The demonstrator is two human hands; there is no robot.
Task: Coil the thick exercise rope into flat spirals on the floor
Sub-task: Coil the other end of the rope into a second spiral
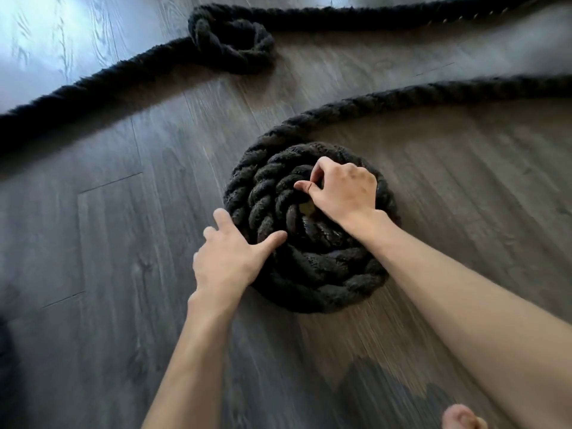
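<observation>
Pressing our left hand point(229, 258), fingers spread open, against the left rim of the rope spiral point(309, 274), we curl our right hand point(343, 190) around its innermost turn.

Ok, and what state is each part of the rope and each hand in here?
near spiral: wound flat, several turns
rope tail: loose, running off right
far loop: small, loosely wound
left hand: fingers straight, resting on spiral's outer edge
right hand: fingers curled, gripping spiral's centre
</observation>
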